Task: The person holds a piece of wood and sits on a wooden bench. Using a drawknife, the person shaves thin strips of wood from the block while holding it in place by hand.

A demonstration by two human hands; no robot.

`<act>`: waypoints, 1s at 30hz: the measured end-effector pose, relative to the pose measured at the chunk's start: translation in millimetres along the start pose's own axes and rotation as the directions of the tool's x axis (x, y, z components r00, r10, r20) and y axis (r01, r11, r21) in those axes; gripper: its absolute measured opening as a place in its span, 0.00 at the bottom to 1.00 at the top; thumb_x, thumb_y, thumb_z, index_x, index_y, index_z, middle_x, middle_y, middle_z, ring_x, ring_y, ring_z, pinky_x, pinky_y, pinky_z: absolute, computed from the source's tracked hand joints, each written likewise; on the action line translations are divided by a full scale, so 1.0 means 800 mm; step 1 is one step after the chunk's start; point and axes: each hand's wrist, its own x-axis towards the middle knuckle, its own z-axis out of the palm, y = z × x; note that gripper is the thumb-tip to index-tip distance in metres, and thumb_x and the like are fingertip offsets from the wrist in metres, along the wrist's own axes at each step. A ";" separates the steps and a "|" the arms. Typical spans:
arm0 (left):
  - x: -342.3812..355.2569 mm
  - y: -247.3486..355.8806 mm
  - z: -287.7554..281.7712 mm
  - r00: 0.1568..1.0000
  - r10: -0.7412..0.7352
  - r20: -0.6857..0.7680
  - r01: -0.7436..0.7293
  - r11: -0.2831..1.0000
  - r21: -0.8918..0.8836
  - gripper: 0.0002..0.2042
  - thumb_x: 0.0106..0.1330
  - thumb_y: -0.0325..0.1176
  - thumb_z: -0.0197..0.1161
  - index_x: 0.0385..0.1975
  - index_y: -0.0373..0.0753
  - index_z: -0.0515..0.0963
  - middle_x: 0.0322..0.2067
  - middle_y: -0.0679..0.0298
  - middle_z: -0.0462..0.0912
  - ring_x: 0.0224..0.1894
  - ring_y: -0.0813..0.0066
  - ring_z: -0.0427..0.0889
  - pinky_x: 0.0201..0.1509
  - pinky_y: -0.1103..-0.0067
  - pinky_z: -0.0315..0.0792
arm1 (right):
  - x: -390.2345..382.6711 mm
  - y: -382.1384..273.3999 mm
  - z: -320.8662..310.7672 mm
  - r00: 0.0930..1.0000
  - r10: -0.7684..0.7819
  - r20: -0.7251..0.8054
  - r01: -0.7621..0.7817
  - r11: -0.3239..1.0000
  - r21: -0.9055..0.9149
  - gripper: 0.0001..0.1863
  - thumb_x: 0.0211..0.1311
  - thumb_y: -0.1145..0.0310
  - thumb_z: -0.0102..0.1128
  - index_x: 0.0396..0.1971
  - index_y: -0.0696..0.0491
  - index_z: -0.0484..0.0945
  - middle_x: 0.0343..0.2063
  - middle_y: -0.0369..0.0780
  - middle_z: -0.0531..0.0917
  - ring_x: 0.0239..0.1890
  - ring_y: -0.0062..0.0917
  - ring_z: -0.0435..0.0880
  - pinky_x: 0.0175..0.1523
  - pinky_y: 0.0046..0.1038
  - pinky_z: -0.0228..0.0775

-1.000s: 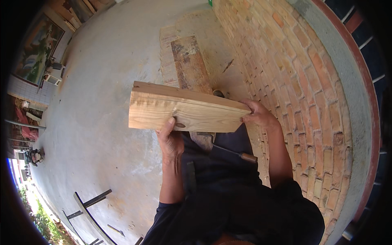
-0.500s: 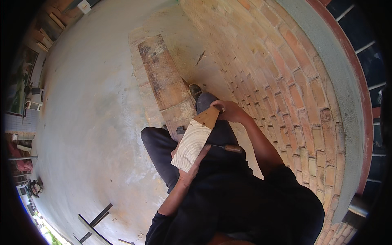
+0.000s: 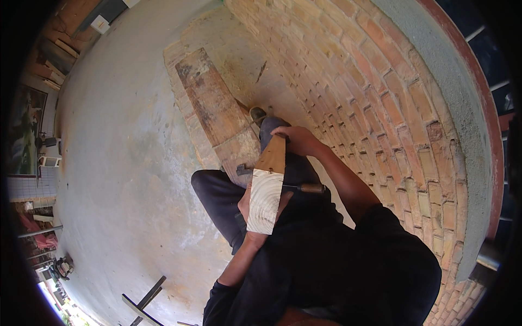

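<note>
A wooden block (image 3: 265, 201) with a pale, ringed end-grain face and a tapering brown side is held over my lap. My left hand (image 3: 244, 206) wraps round its near part from below, fingers on one side and thumb on the other. At the far, narrow end my right hand (image 3: 298, 140) is closed on the block, its fingertips partly hidden. A tool with a brown wooden handle (image 3: 312, 188) and thin dark shaft lies across my lap, its other end hidden behind the block. Left of the block a dark metal piece (image 3: 243, 170) rests on the worn wooden plank (image 3: 217, 111).
A brick wall (image 3: 375, 103) rises close on my right. Concrete floor (image 3: 119, 136) stretches out to the left. A dark metal frame (image 3: 142, 304) stands at the lower left. Stacked items and a picture (image 3: 27, 130) line the far left side.
The block has turned in my hands, its far end swinging left so that it now points nearly straight ahead. My right hand moved slightly left with it. The view has shifted a little.
</note>
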 end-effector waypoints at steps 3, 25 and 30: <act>0.012 0.034 -0.009 0.997 0.044 -0.068 -0.045 0.999 -0.007 0.22 0.57 0.40 0.80 0.49 0.37 0.83 0.41 0.59 0.88 0.41 0.61 0.88 0.48 0.71 0.80 | -0.001 0.002 0.004 0.999 -0.019 -0.033 0.019 1.000 -0.016 0.25 0.58 0.69 0.70 0.57 0.43 0.79 0.47 0.45 0.87 0.51 0.43 0.86 0.54 0.38 0.77; 0.013 0.012 0.001 0.997 0.042 -0.061 -0.051 0.985 -0.162 0.35 0.60 0.29 0.74 0.69 0.33 0.70 0.63 0.49 0.79 0.62 0.63 0.81 0.67 0.74 0.73 | -0.008 -0.001 0.011 0.994 -0.032 -0.104 0.027 0.998 -0.049 0.17 0.65 0.64 0.63 0.54 0.37 0.78 0.39 0.45 0.88 0.44 0.47 0.86 0.46 0.45 0.77; 0.016 0.016 -0.006 1.000 0.017 -0.022 -0.020 0.987 -0.161 0.35 0.59 0.28 0.75 0.69 0.34 0.70 0.63 0.51 0.79 0.62 0.64 0.82 0.67 0.75 0.73 | -0.003 0.005 0.013 0.997 -0.040 -0.066 0.031 0.991 -0.131 0.20 0.67 0.65 0.59 0.58 0.35 0.75 0.40 0.44 0.88 0.44 0.42 0.88 0.46 0.39 0.77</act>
